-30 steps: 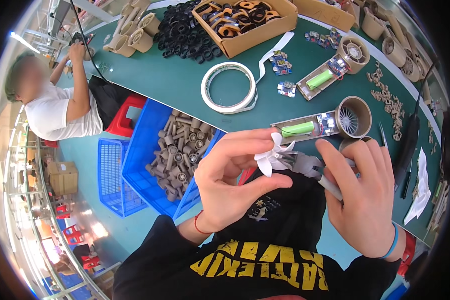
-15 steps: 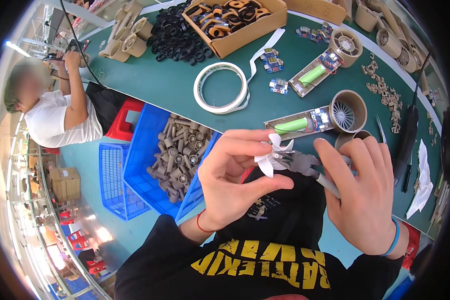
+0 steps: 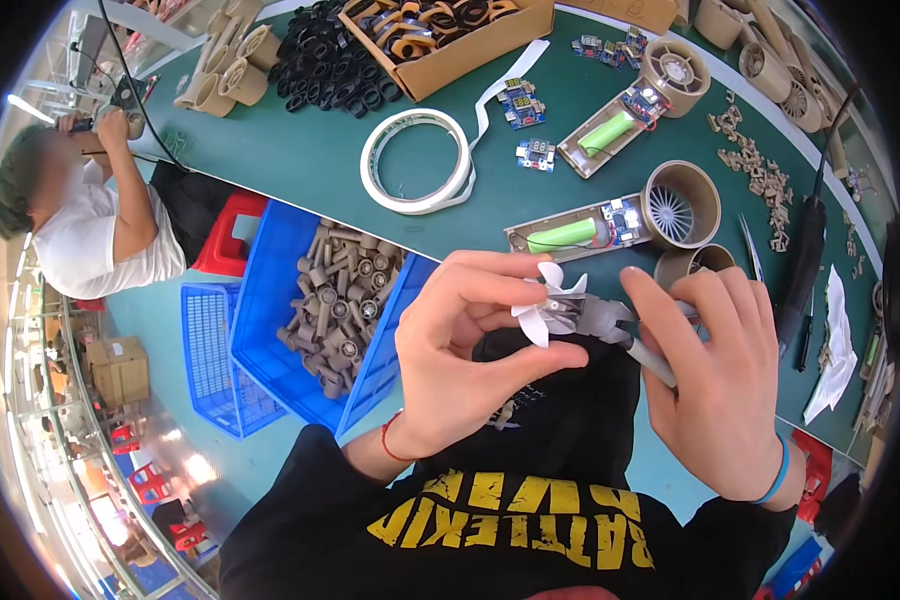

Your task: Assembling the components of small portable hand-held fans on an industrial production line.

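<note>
Between the thumb and fingers of my left hand (image 3: 470, 340) is a small white fan impeller (image 3: 536, 320) with curved blades. My right hand (image 3: 715, 380) is closed around the grey handles of a pair of pliers (image 3: 602, 318), whose jaws reach in among the blades at the impeller's middle. Whether the jaws grip its hub or a part in it, I cannot tell. Just beyond my hands lies an opened beige handheld fan (image 3: 682, 205) with a green battery cell (image 3: 562, 236) and a blue circuit board (image 3: 624, 221) in its handle.
Farther back lie another opened fan (image 3: 675, 75), loose circuit boards (image 3: 536, 154), a tape roll (image 3: 370, 165), black rings (image 3: 335, 60) and a cardboard box (image 3: 450, 70). Blue crates (image 3: 270, 330) stand left, one full of beige housings. Tweezers (image 3: 750, 245) lie right. A co-worker (image 3: 110, 220) sits far left.
The view has shifted slightly, so the table's things sit a little farther left and higher. Both hands keep their hold, with the impeller turned slightly against the pliers.
</note>
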`<state>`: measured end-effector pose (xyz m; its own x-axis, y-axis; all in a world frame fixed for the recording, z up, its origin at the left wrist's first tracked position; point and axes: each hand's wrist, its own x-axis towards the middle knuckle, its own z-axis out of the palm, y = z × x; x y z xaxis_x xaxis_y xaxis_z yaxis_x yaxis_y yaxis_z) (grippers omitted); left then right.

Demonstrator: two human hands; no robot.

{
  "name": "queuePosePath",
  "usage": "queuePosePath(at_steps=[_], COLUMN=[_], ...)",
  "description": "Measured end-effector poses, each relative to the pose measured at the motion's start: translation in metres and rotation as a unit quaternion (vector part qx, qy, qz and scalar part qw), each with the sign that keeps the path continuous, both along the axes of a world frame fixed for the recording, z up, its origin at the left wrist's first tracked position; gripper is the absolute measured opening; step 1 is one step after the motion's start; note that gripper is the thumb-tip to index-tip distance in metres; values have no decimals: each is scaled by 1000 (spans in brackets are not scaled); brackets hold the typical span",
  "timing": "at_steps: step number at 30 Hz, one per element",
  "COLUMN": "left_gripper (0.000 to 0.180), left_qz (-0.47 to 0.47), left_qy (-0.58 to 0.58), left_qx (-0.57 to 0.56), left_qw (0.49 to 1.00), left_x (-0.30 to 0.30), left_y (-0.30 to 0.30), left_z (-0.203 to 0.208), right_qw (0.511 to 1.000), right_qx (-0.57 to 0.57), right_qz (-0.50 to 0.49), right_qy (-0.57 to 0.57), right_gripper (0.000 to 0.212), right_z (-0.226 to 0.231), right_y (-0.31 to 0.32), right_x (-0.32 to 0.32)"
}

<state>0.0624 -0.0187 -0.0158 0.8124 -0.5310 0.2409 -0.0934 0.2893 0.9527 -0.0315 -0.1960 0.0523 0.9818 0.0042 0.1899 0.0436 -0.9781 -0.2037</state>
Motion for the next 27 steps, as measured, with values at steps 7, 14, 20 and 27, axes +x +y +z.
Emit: queuePosePath(at_steps=[7, 14, 20, 27], left_gripper=[43, 52, 52, 45], left_qz=[8, -8, -11, 0], left_qy=[-8, -16, -21, 2], left_qx=[7, 33, 33, -20], left_qw=[1000, 999, 999, 1000], left_x=[-2, -2, -2, -4], left_y=[0, 3, 3, 1], left_z=[-1, 0, -1, -4], right_qw=[1000, 1000, 1000, 1000], right_qx=[0, -7, 1, 2], right_qz=[-2, -2, 1, 1], right_qy=[22, 15, 22, 23], right_gripper=[51, 49, 48, 50], right_z=[2, 4, 5, 2], right_y=[0, -1, -1, 1], right_x=[-2, -4, -5, -5])
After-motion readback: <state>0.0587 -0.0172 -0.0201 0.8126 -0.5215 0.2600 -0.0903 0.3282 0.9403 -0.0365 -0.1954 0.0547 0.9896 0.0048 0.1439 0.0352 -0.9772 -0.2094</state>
